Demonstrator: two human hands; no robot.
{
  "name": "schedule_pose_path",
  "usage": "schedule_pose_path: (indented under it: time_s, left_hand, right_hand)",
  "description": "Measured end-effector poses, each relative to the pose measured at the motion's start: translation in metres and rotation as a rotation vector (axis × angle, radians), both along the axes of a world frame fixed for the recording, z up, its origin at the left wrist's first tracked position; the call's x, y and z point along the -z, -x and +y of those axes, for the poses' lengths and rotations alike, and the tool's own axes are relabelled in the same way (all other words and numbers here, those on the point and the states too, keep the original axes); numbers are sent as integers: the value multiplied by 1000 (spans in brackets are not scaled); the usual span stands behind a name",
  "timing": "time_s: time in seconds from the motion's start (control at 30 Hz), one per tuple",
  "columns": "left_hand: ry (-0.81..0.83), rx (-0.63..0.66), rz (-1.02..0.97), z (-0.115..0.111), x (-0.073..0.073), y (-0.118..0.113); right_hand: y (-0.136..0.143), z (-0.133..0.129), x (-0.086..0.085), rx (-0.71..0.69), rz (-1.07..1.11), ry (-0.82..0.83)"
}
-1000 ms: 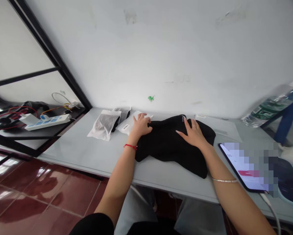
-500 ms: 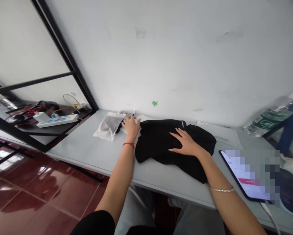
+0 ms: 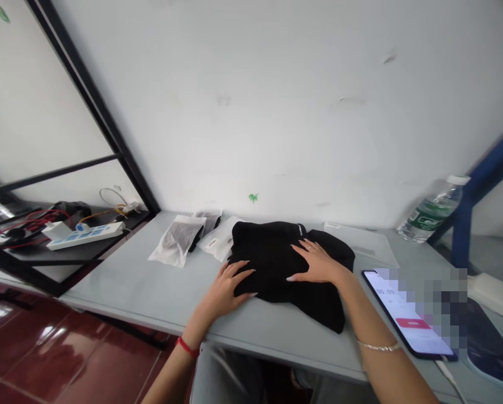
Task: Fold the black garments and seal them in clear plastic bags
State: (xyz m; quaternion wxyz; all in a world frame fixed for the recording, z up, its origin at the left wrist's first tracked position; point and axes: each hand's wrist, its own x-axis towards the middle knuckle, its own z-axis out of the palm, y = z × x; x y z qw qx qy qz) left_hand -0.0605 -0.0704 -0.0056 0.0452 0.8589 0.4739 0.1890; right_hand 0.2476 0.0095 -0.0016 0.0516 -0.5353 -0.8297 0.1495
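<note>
A black cloth garment (image 3: 272,247) lies spread on the grey table, with a small strip of white lettering at its far edge. My left hand (image 3: 230,283) rests on the garment's left side, fingers spread. On its right part lies my right hand (image 3: 316,262), also flat with the fingers apart. Beyond my left hand are frosted plastic bags (image 3: 178,241), at least one with something dark inside. Another white bag (image 3: 220,238) with a small label touches or nearly touches the garment's left edge.
On the right lie a lit phone (image 3: 406,320) with a cable and a dark device partly blurred out. A water bottle (image 3: 432,213) leans near the blue post. A clear flat bag (image 3: 373,249) lies behind the phone. At left, a power strip (image 3: 87,235) sits on a black-framed shelf.
My left hand has moved from the bags, back toward me, onto the garment's left side. My right hand stays on the garment. The camera view has shifted slightly.
</note>
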Motion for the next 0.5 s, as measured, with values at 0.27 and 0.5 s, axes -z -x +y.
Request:
schedule_pose_path:
  time_s: [0.27, 0.5]
  left_hand:
    - [-135, 32, 17, 17, -18, 11]
    - [-419, 38, 32, 46, -66, 16]
  right_hand:
    - [35, -31, 1, -160, 96, -247]
    - [-4, -29, 18, 100, 21, -600]
